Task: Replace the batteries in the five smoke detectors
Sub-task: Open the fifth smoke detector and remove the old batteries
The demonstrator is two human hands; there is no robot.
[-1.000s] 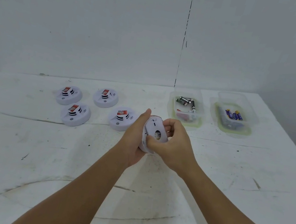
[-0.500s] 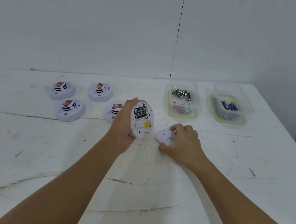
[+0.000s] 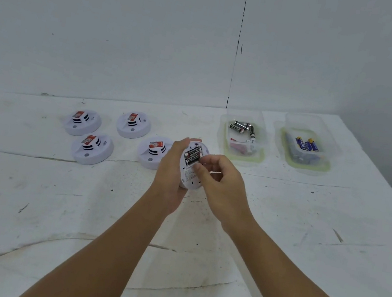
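A scuffed white table is stretching out in front of you, backed by a plain pale wall with a dark vertical seam. Your left hand is gripping a smoke detector above the middle of the table, tilting it so its open back is facing you, with black batteries sitting in the compartment. Your right hand is reaching in from the right with its fingers curled, the thumb tip touching the detector's back just below the batteries; I cannot tell whether it is pinching anything.

Four more detectors are lying face up to the left: one just beside your left hand, one farther back, and two at the far left, and. On the far right, two clear plastic tubs are standing side by side: the left tub is holding black batteries, and the right tub is holding blue ones.
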